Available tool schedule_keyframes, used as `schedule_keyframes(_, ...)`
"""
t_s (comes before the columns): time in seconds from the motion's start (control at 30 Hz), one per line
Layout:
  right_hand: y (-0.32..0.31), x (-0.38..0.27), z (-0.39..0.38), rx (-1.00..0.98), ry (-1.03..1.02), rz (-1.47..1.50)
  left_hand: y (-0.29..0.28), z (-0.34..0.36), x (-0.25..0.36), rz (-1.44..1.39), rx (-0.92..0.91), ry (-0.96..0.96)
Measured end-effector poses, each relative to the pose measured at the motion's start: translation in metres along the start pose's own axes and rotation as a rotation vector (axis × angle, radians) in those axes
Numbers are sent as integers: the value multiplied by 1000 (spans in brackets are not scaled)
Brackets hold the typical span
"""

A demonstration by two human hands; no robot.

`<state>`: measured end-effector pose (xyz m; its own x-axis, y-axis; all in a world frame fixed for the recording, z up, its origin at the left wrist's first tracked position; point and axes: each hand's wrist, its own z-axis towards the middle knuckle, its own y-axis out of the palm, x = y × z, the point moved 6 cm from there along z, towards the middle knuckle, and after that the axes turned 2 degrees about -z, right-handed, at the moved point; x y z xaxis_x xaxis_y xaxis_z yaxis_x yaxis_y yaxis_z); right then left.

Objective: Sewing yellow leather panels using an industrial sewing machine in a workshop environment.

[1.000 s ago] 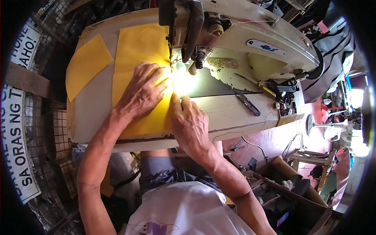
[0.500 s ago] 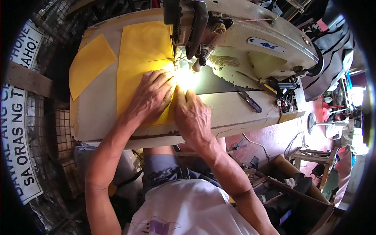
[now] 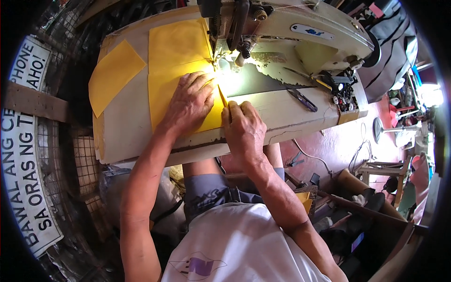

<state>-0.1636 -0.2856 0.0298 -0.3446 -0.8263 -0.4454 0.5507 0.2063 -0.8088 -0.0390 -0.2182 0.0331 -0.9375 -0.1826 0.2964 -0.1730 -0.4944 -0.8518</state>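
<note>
A yellow sheet (image 3: pixel 178 44), fabric-like with a seam across it, lies beneath the head of a sewing machine (image 3: pixel 282 35). My left hand (image 3: pixel 191 101) rests on it with the fingers laid out flat, to the left of the needle area. Bright lamp light washes out the spot around the presser foot. At the sheet's right edge, near the table front, my right hand (image 3: pixel 245 127) is closed on the border, which is slightly raised there. The fingertips are partly hidden. Another yellow piece (image 3: pixel 115 77) lies apart at the far left.
Thread snips (image 3: pixel 303 100) and a yellow-handled tool (image 3: pixel 324 84) lie right of the machine bed. A tray of bobbins (image 3: pixel 346 105) sits at the table's right end. A lettered sign (image 3: pixel 35 141) hangs on wire mesh at left. A cable (image 3: pixel 312 155) runs across the red floor.
My right hand has moved from beside the needle area toward the table's front, along the sheet's edge. My left hand stays on the sheet. The whole view has shifted slightly.
</note>
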Motion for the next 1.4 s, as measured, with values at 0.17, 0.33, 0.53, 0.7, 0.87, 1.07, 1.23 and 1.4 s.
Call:
schedule_keyframes(0.17, -4, -13, -5, 32, -149, -172, -1, 0, 3, -23, 6, 14)
schedule_keyframes(0.33, 3, -27, -5, -114, -251, -316, -5, -2, 3, -47, -2, 58)
schedule_keyframes(0.53, 2, -18, -12, -116, -178, -292, 2, -6, -1, -105, -7, 156)
schedule_keyframes(0.7, -6, -10, -18, -3, -212, -213, 0, -4, 3, -66, 1, 166)
schedule_keyframes(0.87, -2, -17, -20, 5, -310, -323, 1, -3, 4, -65, 13, 158)
schedule_keyframes(1.07, -2, -23, -20, -66, -431, -368, -4, -5, 9, -28, 40, 195)
schedule_keyframes(1.23, -3, -21, -21, -96, -378, -354, -7, -16, 24, -116, 7, 260)
schedule_keyframes(1.4, -10, -13, -26, -77, -274, -196, -5, -24, 25, -102, 28, 233)
